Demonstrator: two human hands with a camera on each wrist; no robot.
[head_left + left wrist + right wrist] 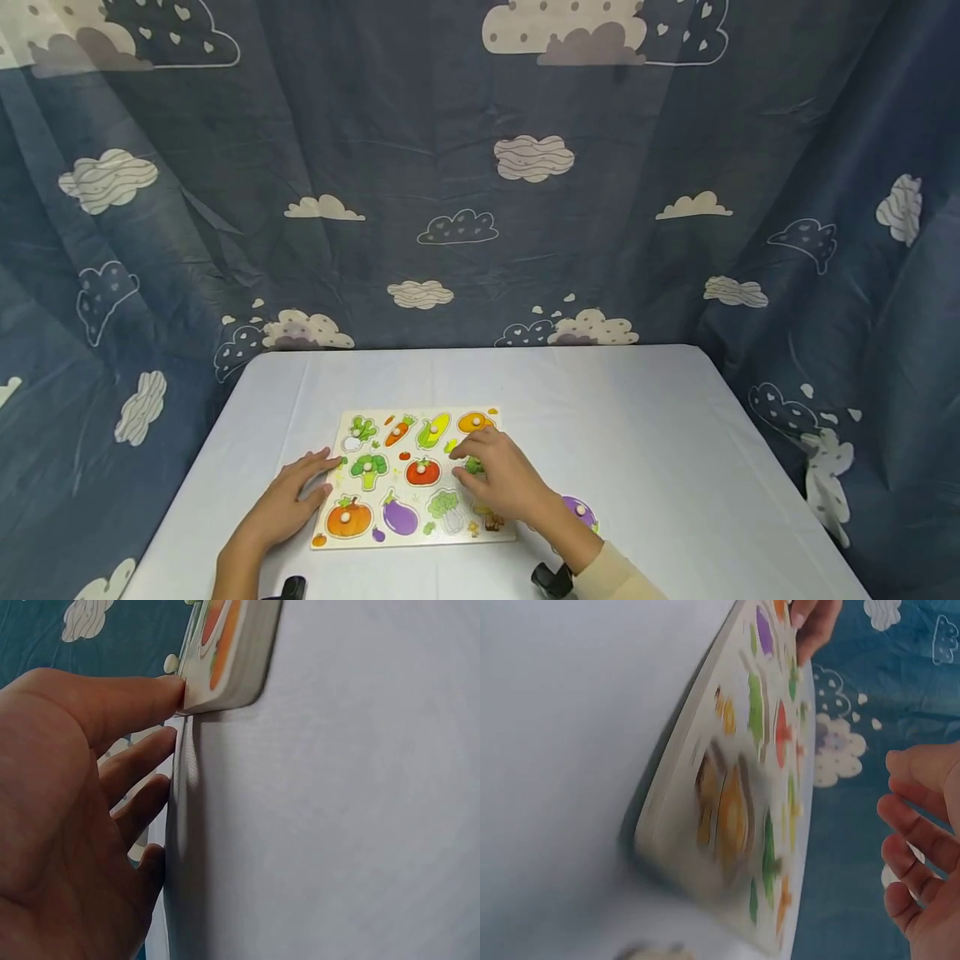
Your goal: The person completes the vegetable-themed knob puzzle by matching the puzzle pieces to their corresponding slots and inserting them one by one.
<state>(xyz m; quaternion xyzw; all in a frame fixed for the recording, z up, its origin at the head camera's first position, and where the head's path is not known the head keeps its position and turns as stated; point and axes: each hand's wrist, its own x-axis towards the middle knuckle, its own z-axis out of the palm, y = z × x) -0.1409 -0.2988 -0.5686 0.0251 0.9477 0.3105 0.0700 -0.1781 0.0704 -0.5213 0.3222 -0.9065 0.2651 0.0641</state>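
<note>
A white wooden puzzle board (pixel 408 537) with pictures of vegetables lies on the table, its knobbed pieces including a tomato (pixel 423 472), a broccoli (pixel 368 471) and an orange pumpkin (pixel 349 518). My left hand (pixel 288 502) touches the board's left edge, fingers extended; the left wrist view shows the thumb at its corner. Over the board's right side hovers my right hand (pixel 501 477), partly covering a green piece (pixel 474 467). In the right wrist view, its fingers (pixel 919 829) are loosely bent and apart, with nothing between them. The mushroom picture (pixel 731 814) looks blurred there.
A purple knobbed piece (pixel 581 510) lies on the white table (pixel 675 467) right of the board, partly behind my right forearm. Black wrist gear (pixel 552 579) shows at the right wrist. A dark blue cloud-patterned curtain (pixel 420 175) hangs behind the table.
</note>
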